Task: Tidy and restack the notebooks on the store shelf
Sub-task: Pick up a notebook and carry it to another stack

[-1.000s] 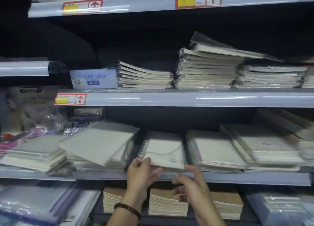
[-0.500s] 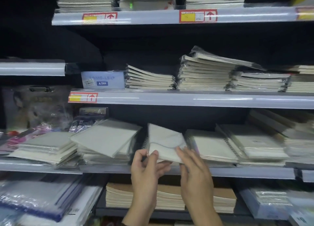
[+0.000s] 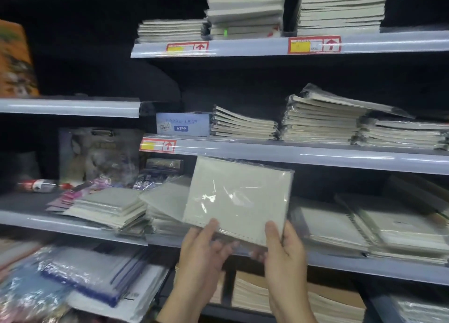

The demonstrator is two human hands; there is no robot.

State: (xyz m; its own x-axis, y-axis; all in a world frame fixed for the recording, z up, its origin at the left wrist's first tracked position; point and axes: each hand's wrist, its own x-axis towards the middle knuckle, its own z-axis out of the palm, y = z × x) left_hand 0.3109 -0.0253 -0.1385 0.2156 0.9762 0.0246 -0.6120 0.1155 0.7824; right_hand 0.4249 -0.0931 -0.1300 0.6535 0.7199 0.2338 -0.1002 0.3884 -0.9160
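While the notebook (image 3: 239, 196) stood nearly upright in its clear wrapper before the middle shelf (image 3: 364, 265), both grips were clamped on its lower edge. The left grip (image 3: 201, 252) had its thumb on the front face and fingers curled behind; the right grip (image 3: 284, 257) pinched the lower right corner the same way. Other stacks (image 3: 401, 235) lay on the shelf to either side.

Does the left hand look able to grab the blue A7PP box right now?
Probably not: both the left hand and right hand grip the wrapped notebook. The box itself sits unobstructed.
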